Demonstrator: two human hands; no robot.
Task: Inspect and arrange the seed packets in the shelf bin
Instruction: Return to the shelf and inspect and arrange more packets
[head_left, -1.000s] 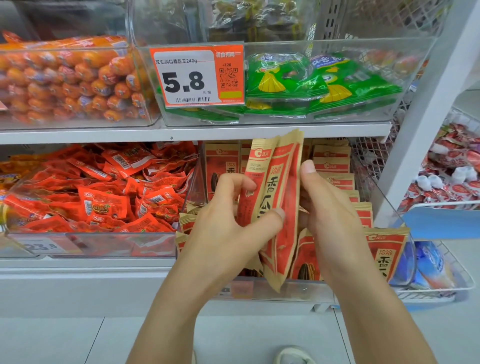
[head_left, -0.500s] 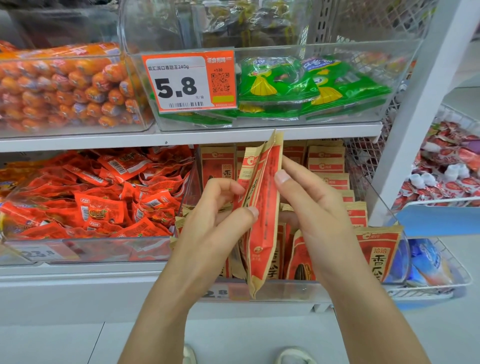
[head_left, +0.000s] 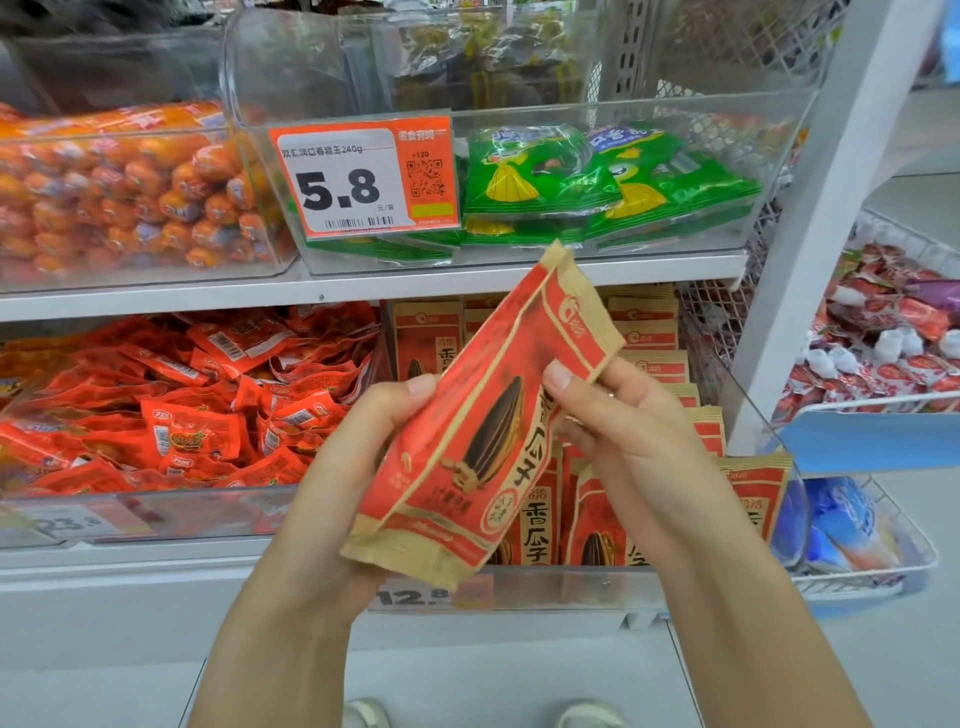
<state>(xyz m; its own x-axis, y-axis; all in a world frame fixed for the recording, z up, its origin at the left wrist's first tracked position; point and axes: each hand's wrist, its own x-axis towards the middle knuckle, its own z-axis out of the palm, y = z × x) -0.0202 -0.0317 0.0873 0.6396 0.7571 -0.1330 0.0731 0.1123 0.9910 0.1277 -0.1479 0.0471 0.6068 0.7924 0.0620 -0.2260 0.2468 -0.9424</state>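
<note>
A red and tan seed packet (head_left: 483, 415) with a dark sunflower seed printed on it hangs tilted in front of the lower shelf, its front face turned toward me. My left hand (head_left: 358, 457) grips its left edge. My right hand (head_left: 623, 431) pinches its right edge near the top. Behind them, the clear shelf bin (head_left: 582, 584) holds several matching seed packets (head_left: 649, 338) standing in rows, partly hidden by my hands.
A clear bin of small red snack packs (head_left: 197, 405) sits to the left. Above are bins of orange sausages (head_left: 130, 192) and green packets (head_left: 597, 182), with a 5.8 price tag (head_left: 363, 179). A white upright post (head_left: 831, 228) and wire baskets (head_left: 883, 545) stand at the right.
The packet has turned from edge-on to face me and tilted to the right, held higher out of the bin. My right hand shifted to its right edge.
</note>
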